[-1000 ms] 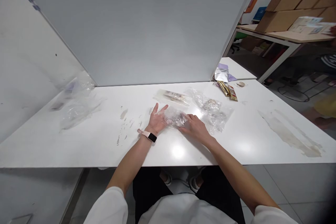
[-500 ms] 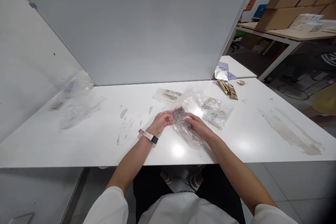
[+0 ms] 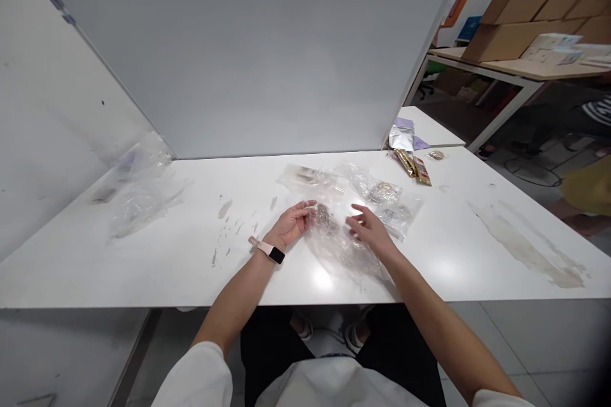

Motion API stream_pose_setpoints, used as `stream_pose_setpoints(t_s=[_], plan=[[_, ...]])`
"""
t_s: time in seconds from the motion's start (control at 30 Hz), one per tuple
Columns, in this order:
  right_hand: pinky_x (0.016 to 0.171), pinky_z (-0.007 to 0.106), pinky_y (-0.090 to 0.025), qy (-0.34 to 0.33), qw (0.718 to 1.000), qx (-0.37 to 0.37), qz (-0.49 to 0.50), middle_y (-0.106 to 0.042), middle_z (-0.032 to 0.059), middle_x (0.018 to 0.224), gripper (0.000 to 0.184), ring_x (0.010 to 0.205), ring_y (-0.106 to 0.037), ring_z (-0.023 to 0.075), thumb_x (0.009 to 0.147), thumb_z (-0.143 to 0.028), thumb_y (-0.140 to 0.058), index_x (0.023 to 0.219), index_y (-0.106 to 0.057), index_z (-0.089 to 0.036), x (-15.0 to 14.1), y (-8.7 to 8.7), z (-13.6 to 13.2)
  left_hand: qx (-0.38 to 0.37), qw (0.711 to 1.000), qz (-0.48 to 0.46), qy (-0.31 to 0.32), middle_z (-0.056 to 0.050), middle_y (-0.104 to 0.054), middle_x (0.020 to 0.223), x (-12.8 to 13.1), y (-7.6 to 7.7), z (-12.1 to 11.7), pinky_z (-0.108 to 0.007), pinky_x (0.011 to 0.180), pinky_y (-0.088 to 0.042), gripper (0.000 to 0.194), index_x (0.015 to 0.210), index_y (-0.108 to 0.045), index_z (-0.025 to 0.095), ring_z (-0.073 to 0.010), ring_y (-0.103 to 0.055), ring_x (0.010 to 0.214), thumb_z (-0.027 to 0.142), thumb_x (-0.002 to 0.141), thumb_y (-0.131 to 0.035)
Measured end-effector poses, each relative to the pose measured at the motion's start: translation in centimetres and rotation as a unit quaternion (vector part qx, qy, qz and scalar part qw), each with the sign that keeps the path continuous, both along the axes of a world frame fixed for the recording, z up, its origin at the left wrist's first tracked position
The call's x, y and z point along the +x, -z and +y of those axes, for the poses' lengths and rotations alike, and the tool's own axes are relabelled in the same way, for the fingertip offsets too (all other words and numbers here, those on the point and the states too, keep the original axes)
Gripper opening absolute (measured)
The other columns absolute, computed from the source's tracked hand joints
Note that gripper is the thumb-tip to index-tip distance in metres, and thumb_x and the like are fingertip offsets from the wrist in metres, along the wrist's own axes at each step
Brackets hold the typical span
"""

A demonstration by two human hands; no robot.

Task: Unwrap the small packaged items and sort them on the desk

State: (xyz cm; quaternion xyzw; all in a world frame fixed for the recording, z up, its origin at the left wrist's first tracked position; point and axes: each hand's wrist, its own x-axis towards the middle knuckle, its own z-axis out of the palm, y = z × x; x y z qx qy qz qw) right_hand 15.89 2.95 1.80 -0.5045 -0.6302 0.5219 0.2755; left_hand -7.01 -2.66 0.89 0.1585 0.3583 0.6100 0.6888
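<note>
My left hand (image 3: 292, 224), with a watch (image 3: 275, 255) on its wrist, pinches the left edge of a clear plastic bag (image 3: 341, 251). Inside or under the film shows a small brown item (image 3: 325, 216); its kind is too blurred to tell. To the right of it my right hand (image 3: 370, 229) hovers over the crumpled plastic, fingers apart and nothing in them. Just beyond lie a flat clear packet with a printed label (image 3: 308, 173), a bag with a brownish round item (image 3: 384, 193) and another clear bag with grey print (image 3: 398, 219).
A whiteboard (image 3: 267, 63) stands along the table's back edge. Crumpled clear bags (image 3: 143, 194) lie at the left. Gold sachets (image 3: 414, 166), a silver pouch (image 3: 401, 137) and a small round packet (image 3: 436, 155) sit back right. Cardboard boxes (image 3: 525, 19) fill another table.
My right hand has let go of the plastic around the brown item and moved slightly right, its fingers spreading. The bag has spread out lower. My left hand keeps its hold.
</note>
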Motion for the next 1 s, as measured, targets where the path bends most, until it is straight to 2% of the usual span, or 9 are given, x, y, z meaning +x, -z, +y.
stream_pose_setpoints(t_s=[0.1,0.2,0.3,0.47,0.57,0.7,0.77,0.9,1.0], plan=[[0.071,0.036,-0.054,-0.003,0.976,0.217,-0.032,-0.064,0.0096,0.12,0.04,0.091,-0.064,0.0219,0.091,-0.049,-0.055,0.124,-0.062,-0.026,-0.2,-0.9,-1.2,0.003,1.0,-0.017,0.006,-0.006,-0.068,0.083,0.7,0.1,-0.1,-0.02,0.071,-0.056,0.026,0.105,-0.066,0.007,-0.0098,-0.067,0.07,-0.003,0.082,-0.06],[0.076,0.037,-0.055,-0.116,0.951,0.285,-0.037,-0.06,0.0084,0.127,0.036,0.102,-0.062,0.0238,0.088,-0.047,-0.062,0.119,-0.062,-0.028,-1.5,-1.9,-2.6,0.019,0.999,-0.03,0.022,-0.005,-0.066,0.084,1.6,0.0,-0.3,-0.019,0.067,-0.054,0.025,0.104,-0.066,0.008,-0.0091,-0.065,0.068,-0.002,0.081,-0.062],[0.067,0.035,-0.056,-0.136,0.966,0.219,-0.033,-0.062,0.0065,0.117,0.034,0.086,-0.063,0.0194,0.084,-0.042,-0.065,0.113,-0.059,-0.026,-2.4,-1.3,-2.7,0.028,0.998,-0.032,0.043,-0.002,-0.061,0.077,1.9,-0.2,-0.4,-0.017,0.054,-0.047,0.025,0.105,-0.065,0.009,-0.006,-0.056,0.056,0.001,0.082,-0.064],[0.064,0.033,-0.058,-0.07,0.989,0.113,0.057,-0.059,0.0016,0.087,0.013,0.074,-0.057,0.0158,0.083,-0.033,-0.059,0.092,-0.059,-0.023,-0.2,0.8,-0.6,0.021,0.998,-0.056,0.036,0.002,-0.051,0.067,0.8,-1.0,-0.5,-0.014,0.045,-0.035,0.027,0.106,-0.063,0.012,-0.0046,-0.045,0.049,0.001,0.081,-0.061],[0.063,0.034,-0.059,-0.028,0.993,0.11,0.041,-0.061,0.005,0.095,0.022,0.079,-0.058,0.0178,0.086,-0.041,-0.06,0.097,-0.062,-0.022,0.7,0.1,-0.8,0.024,0.996,-0.085,0.02,0.004,-0.047,0.065,0.6,-1.4,-0.7,-0.013,0.044,-0.033,0.029,0.108,-0.062,0.013,-0.0043,-0.043,0.048,0.0,0.082,-0.058],[0.067,0.036,-0.058,-0.124,0.982,0.143,0.003,-0.059,0.0095,0.121,0.054,0.091,-0.062,0.0215,0.081,-0.05,-0.069,0.129,-0.056,-0.028,-1.5,-2.0,-3.6,0.035,0.992,-0.116,0.017,0.003,-0.047,0.068,1.9,-1.6,-1.0,-0.013,0.046,-0.036,0.032,0.113,-0.062,0.015,-0.0047,-0.044,0.051,0.001,0.085,-0.056],[0.068,0.036,-0.058,-0.147,0.976,0.162,0.013,-0.058,0.0085,0.122,0.059,0.085,-0.062,0.0191,0.079,-0.046,-0.072,0.133,-0.055,-0.029,-2.8,-2.3,-4.5,0.04,0.992,-0.119,0.016,0.003,-0.047,0.069,2.5,-1.7,-1.2,-0.012,0.046,-0.036,0.031,0.113,-0.062,0.016,-0.0044,-0.044,0.051,0.001,0.086,-0.055],[0.066,0.033,-0.056,-0.142,0.985,0.055,0.086,-0.062,0.0036,0.093,0.031,0.072,-0.06,0.016,0.084,-0.042,-0.064,0.108,-0.066,-0.023,-2.0,-0.6,-3.7,0.046,0.994,-0.096,-0.004,0.004,-0.045,0.069,1.9,-2.5,-1.2,-0.012,0.045,-0.033,0.027,0.106,-0.062,0.016,-0.0035,-0.042,0.051,0.002,0.084,-0.056],[0.068,0.035,-0.054,-0.09,0.994,0.026,0.047,-0.062,0.0023,0.077,0.022,0.07,-0.062,0.0184,0.083,-0.04,-0.063,0.092,-0.068,-0.02,1.1,1.4,-2.0,0.044,0.996,-0.066,-0.027,0.005,-0.043,0.068,0.5,-3.1,-1.1,-0.013,0.043,-0.028,0.027,0.105,-0.062,0.016,-0.0027,-0.037,0.048,0.004,0.081,-0.059]])
